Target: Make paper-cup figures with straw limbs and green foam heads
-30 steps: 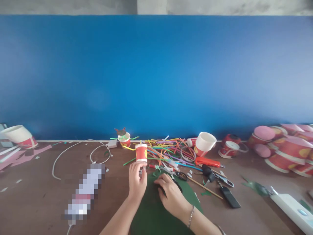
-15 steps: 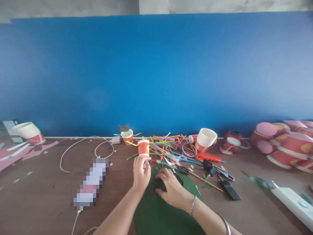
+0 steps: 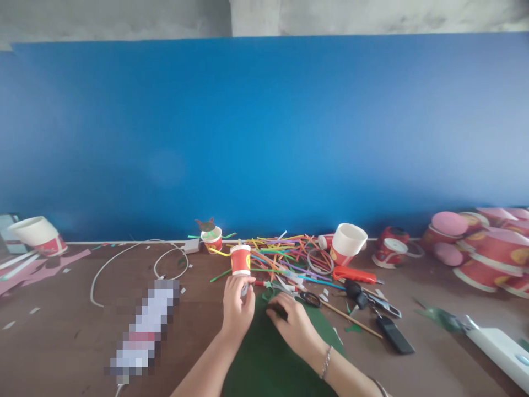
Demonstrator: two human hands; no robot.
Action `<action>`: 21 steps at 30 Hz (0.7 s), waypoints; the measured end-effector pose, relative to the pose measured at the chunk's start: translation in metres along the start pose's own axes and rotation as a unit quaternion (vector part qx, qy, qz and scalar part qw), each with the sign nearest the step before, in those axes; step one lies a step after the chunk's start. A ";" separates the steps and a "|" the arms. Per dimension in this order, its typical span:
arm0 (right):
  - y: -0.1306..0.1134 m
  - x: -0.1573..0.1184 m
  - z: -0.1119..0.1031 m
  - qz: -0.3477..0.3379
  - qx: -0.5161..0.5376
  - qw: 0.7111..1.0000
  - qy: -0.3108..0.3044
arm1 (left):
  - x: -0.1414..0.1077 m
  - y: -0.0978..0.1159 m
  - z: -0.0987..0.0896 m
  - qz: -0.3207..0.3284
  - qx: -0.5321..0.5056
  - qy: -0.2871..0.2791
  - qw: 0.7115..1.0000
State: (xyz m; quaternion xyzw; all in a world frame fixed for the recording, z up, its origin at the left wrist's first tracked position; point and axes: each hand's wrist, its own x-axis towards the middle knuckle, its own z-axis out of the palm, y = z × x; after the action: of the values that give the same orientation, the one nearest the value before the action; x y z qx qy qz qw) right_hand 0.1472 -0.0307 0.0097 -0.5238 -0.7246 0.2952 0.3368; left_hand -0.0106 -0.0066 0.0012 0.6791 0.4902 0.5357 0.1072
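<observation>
My left hand [image 3: 238, 306] is closed just in front of a red-and-white paper cup [image 3: 241, 260] with a yellow straw arm. Something small and pale shows at its fingertips, too unclear to name. My right hand [image 3: 294, 320] rests over a dark green sheet [image 3: 256, 358], its fingers curled inward; what they hold, if anything, is hidden. Just beyond the right hand lies a pair of scissors [image 3: 311, 299] with black handles. Green scraps [image 3: 269, 290] lie between the two hands, at the sheet's far edge.
Coloured straws [image 3: 285, 253] lie heaped behind the hands. To the right are a white cup [image 3: 349, 242], an orange-red tool [image 3: 356, 274], keys [image 3: 356, 292], a wooden stick [image 3: 355, 320] and pink-topped cups [image 3: 487, 253]. A blurred-out phone [image 3: 144, 325] with a white cable lies left.
My right hand's fingers have drawn together and curled, and the hand has turned slightly. My left hand stays near the cup. The view has tilted up a little.
</observation>
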 end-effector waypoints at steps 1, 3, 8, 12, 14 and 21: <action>0.003 0.002 -0.001 0.001 0.024 1.000 0.018 | 0.000 0.002 -0.001 0.002 -0.006 -0.018 1.000; 0.008 0.005 -0.004 0.001 0.069 0.997 0.035 | -0.001 0.007 -0.002 0.013 -0.013 -0.067 0.998; 0.017 0.004 -0.001 -0.011 0.135 0.990 0.024 | -0.001 0.015 -0.002 0.037 -0.008 -0.163 0.986; 0.014 0.000 0.000 -0.033 0.150 0.988 0.014 | -0.002 0.012 -0.002 0.034 -0.033 -0.166 0.985; 0.010 -0.002 -0.003 -0.047 0.148 0.988 -0.002 | -0.003 0.010 -0.003 0.030 -0.051 -0.156 0.986; -0.001 -0.002 -0.009 -0.075 0.039 0.992 0.090 | -0.005 0.009 -0.004 0.005 -0.100 -0.160 0.982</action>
State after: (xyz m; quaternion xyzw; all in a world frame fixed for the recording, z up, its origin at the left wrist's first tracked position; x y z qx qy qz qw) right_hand 0.1540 -0.0322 0.0158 -0.4784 -0.7169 0.2489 0.4419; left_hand -0.0084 -0.0161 0.0060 0.7444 0.4070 0.4670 0.2493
